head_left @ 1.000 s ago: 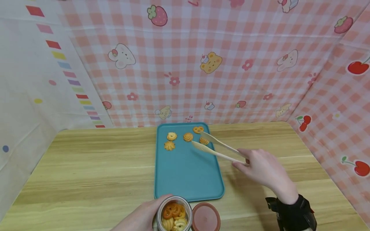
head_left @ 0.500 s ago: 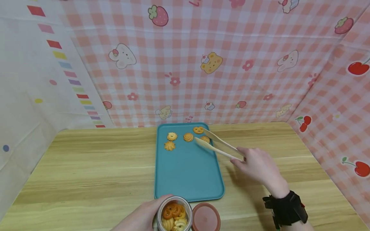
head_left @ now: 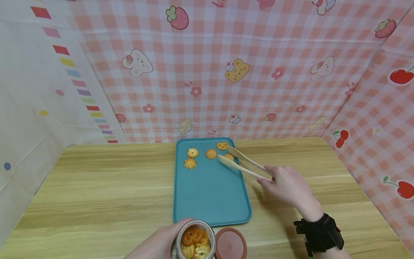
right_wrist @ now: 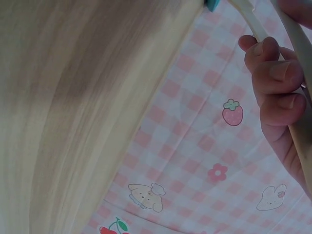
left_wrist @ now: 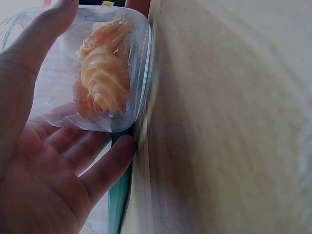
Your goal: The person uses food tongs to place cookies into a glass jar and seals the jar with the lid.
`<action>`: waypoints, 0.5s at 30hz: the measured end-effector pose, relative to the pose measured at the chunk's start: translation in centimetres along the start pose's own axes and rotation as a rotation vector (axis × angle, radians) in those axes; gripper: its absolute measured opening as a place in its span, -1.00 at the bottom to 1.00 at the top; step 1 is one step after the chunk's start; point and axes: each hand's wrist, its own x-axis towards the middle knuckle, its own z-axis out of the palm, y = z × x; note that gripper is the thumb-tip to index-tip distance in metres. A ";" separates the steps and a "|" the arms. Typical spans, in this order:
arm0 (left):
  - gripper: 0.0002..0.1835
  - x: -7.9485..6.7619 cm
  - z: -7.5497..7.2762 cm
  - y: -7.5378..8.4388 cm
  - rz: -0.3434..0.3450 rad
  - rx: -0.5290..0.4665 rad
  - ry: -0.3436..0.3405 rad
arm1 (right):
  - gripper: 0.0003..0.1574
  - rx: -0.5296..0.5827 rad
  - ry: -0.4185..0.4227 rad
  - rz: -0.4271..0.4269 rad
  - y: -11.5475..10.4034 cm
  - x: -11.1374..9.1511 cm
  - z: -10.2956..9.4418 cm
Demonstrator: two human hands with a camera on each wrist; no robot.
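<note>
The left hand (head_left: pixel 165 236) is gripping the uncovered jar (head_left: pixel 196 222); beside it the lid (head_left: pixel 230 244) is lying on the counter (head_left: pixel 113 194). On the tray (head_left: pixel 210 194), the rightmost cookie (head_left: pixel 229 157) is appearing between the arms of the tongs (head_left: pixel 231 163), contact unclear. Their long axis is running rightward and nearer to the right hand (head_left: pixel 288 185), the closer one, which is grasping them. Relative to one second earlier, the tips are standing slightly farther right.
</note>
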 end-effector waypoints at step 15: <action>-0.16 0.0 0.0 0.0 -0.022 -0.012 -0.008 | -0.57 0.030 -0.028 -0.020 -0.1 0.0 0.0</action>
